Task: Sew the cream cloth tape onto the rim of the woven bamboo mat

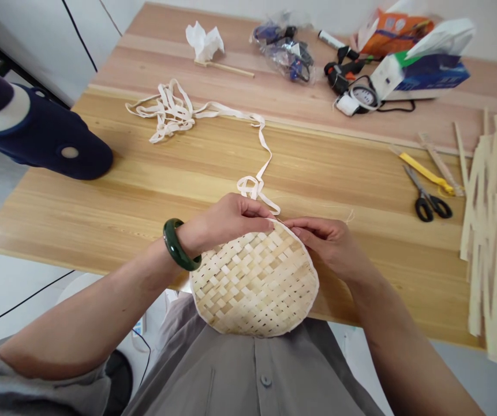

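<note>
Two hands pinch the upper rim of a woven bamboo disc (254, 283), which leans against a grey shirt (252, 375) and overhangs the near edge of the table (144, 196). At far left, a navy padded object (44, 130) sits by the table's edge. Next, a white tape (165, 112) lies in a loose tangle, with one length running to the rim at the left hand (231, 219). A green bangle (182, 244) circles that wrist, and its fingers (252, 216) curl closed over the rim. Just beside them, the right hand (326, 245) grips the rim too, its fingers (304, 228) bent tightly. Farther right lie black scissors (428, 202), a yellow ruler (425, 173), and a loose heap of bamboo strips (493, 231).
</note>
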Demonstrator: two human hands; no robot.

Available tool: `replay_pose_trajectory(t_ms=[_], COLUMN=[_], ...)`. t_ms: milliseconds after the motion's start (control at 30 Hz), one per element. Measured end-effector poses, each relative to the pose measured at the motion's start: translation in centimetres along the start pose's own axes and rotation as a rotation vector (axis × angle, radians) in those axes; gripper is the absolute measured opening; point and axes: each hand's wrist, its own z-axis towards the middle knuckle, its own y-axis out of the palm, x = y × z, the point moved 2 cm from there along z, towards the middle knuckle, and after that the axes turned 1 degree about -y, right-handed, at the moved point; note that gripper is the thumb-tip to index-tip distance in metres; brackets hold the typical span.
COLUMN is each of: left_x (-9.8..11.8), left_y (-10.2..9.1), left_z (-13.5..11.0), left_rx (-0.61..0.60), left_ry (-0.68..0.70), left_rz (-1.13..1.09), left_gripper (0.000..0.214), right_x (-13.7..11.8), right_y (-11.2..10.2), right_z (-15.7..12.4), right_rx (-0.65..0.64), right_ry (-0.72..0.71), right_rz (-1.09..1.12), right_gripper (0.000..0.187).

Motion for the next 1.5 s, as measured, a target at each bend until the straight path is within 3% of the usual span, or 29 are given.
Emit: replay_pose_trajectory(t_ms=[267,433,767,1200,1500], left_x=[0.2,-0.1,-0.1,-0.2,-0.3], left_y=[0.2,0.3,0.2,-0.2,-0.2], left_z=[-0.1,0.3,0.2,0.7,1.4], left_rx=[0.041,0.036,-0.031,-0.083,-0.115], left_ry=[-0.037,0.012,0.092,0.113,0.079], left_rz=[0.038,0.016,0.133,0.127,0.088], left_gripper=[0.008,0.005,0.013,0.012,0.011], right_x=[0.4,0.8,0.3,0.7,0.8], right_y=[-0.2,-0.5,-1.2,-0.7,-0.2], right_z=[-0.1,0.1,1.6,1.4,1.5], right_rx=[-0.047,-0.047,-0.054,-0.076,-0.057], right_ry=[0.009,-0.033,-0.22,-0.161,-0.203], right_rz=[-0.019,-0.047,-0.153,-0.102,-0.114], right_gripper=[0.021,0.018,0.015,0.018,0.018])
